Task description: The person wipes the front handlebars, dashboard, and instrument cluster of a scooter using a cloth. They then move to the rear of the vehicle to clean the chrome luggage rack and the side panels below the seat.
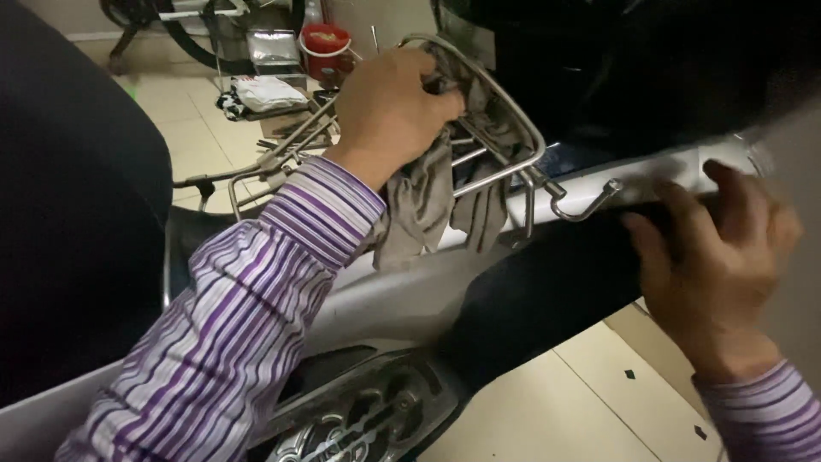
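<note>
The metal rack (500,145) of chromed tubing is running across the middle of the scene, its rounded outer rail curving on the right and its far end lying near the top edge. Below it the grey body panel (402,295) of the scooter is sloping towards the near left, and a patch of cream floor tiles (599,402) is lying open at the near right. More tiled floor is showing at the far left, where a red tub (326,47) and some loose clutter are sitting well apart from the hands.

The left hand (389,111) is curling shut around a grey rag (423,201), pressing it onto the rack's tubes; the cloth is hanging down through the bars and over the panel. The right hand (714,257) is blurring at the right, its fingers bending over the dark edge under the panel's white strip, gripping it loosely with nothing else in its hold. Both wrists are wearing purple-striped sleeves (248,316).
</note>
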